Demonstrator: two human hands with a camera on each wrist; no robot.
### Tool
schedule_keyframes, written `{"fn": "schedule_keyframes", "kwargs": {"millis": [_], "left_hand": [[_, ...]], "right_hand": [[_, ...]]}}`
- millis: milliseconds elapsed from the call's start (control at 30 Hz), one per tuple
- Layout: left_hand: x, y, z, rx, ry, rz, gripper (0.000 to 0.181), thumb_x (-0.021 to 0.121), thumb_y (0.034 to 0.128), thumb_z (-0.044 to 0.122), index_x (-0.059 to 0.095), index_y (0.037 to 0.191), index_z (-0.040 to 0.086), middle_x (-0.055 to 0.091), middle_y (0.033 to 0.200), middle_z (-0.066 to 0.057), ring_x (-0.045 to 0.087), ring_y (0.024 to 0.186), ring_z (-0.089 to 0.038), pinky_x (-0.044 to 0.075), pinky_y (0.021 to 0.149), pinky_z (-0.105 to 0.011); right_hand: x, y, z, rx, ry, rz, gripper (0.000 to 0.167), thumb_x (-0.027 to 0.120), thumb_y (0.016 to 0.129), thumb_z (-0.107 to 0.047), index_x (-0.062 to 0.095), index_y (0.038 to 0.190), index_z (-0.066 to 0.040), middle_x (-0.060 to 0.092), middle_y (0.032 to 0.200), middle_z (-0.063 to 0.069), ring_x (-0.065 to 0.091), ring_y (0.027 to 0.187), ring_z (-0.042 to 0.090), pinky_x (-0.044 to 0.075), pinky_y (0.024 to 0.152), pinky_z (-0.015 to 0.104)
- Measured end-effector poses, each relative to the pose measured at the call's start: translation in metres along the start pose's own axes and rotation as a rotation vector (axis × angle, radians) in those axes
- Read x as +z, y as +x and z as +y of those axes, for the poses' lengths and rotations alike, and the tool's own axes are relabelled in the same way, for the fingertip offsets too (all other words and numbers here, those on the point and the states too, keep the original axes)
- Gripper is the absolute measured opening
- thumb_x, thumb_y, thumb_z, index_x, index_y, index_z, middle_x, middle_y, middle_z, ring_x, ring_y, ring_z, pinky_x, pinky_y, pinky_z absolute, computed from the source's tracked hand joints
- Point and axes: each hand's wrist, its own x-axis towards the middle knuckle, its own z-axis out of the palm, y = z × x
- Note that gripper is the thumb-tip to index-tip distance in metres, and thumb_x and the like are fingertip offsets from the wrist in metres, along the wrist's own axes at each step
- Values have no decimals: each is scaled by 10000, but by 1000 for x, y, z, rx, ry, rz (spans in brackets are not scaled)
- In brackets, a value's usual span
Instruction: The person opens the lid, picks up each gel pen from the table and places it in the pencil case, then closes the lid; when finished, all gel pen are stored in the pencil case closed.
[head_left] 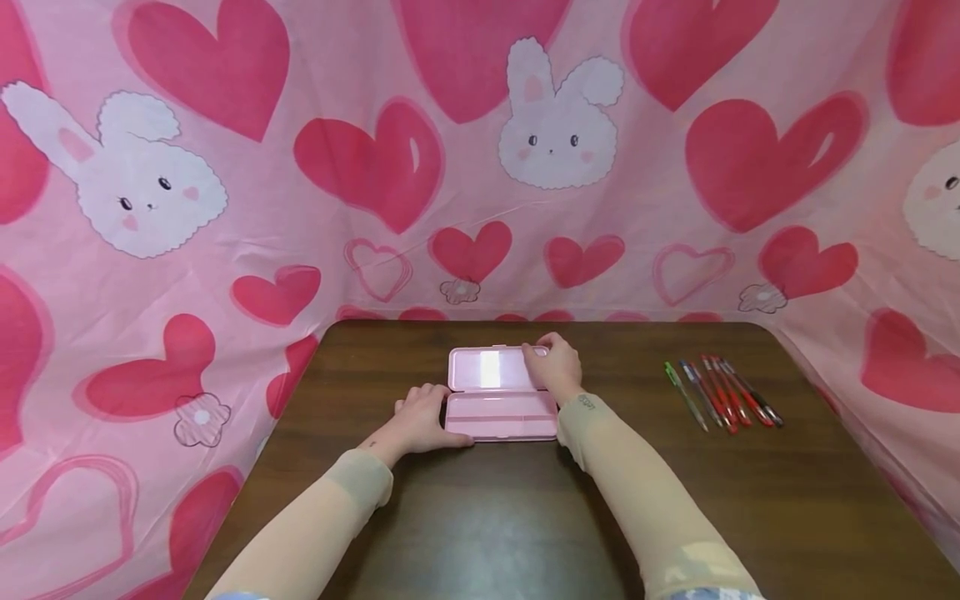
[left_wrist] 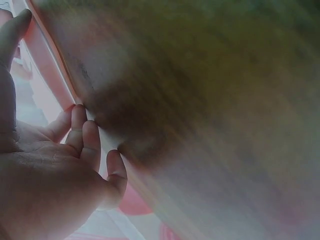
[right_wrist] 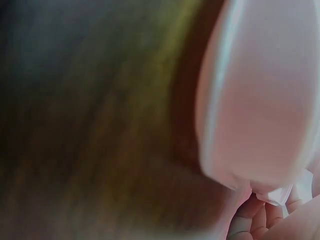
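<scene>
One open pink pencil case [head_left: 491, 428], we note, lies near the far edge of the desk [head_left: 495, 517], left of its middle. We record the left hand [head_left: 422, 423] gripping the case's left end, thumb at its front corner, fingers against its side. The right hand [head_left: 558, 368] is clamped on the right end of the opened lid [head_left: 472, 368] (how far its fingers reach behind, we cannot tell). Several pens [head_left: 729, 390] lie toward the desk's far right corner.

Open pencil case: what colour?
The pencil case is light pink, inside too; head view shows it best.
</scene>
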Motion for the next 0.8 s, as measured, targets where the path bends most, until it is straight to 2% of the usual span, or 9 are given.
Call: {"fn": "schedule_keyframes", "kwargs": {"millis": [100, 233, 367, 567, 800], "left_hand": [[1, 0, -1, 1, 9, 6, 963, 899, 742, 730, 589, 1433, 134, 636, 1357, -65, 504, 1272, -279, 423, 1045, -533], [2, 2, -2, 0, 22, 10, 955, 898, 737, 736, 596, 1419, 139, 637, 1334, -55, 508, 1258, -272, 421, 1018, -519], [3, 2, -3, 3, 30, 2, 972, 891, 742, 744, 590, 1441, 139, 635, 1354, -61, 506, 1272, -275, 421, 1029, -526], [4, 3, -5, 5, 31, 5, 990, 892, 740, 745, 586, 1451, 128, 635, 1371, -75, 506, 1289, -286, 425, 1039, -542], [5, 3, -6, 8, 27, 1, 1003, 888, 740, 755, 578, 1462, 131, 633, 1396, -78, 503, 1301, -286, 423, 1061, -552]], "right_hand": [[-3, -2, 1, -46, -16, 3, 447, 711, 1021, -504, 675, 1281, -143, 764, 1312, 154, 703, 1228, 397, 532, 1079, 560], [-9, -6, 5, -156, -31, 20, 451, 676, 1042, -486, 673, 1315, -128, 747, 1338, 167, 697, 1242, 390, 533, 1088, 560], [-21, -10, 15, -227, -19, 48, 472, 683, 1046, -461, 669, 1341, -93, 720, 1307, 183, 692, 1192, 384, 542, 1070, 549], [-52, -15, 34, -231, -21, 77, 495, 677, 1070, -438, 629, 1380, -56, 694, 1296, 194, 711, 1137, 382, 563, 1041, 546], [-105, -15, 65, -215, -97, 147, 547, 611, 1104, -452, 603, 1437, -18, 677, 1350, 223, 702, 1162, 411, 548, 1033, 584]]}}
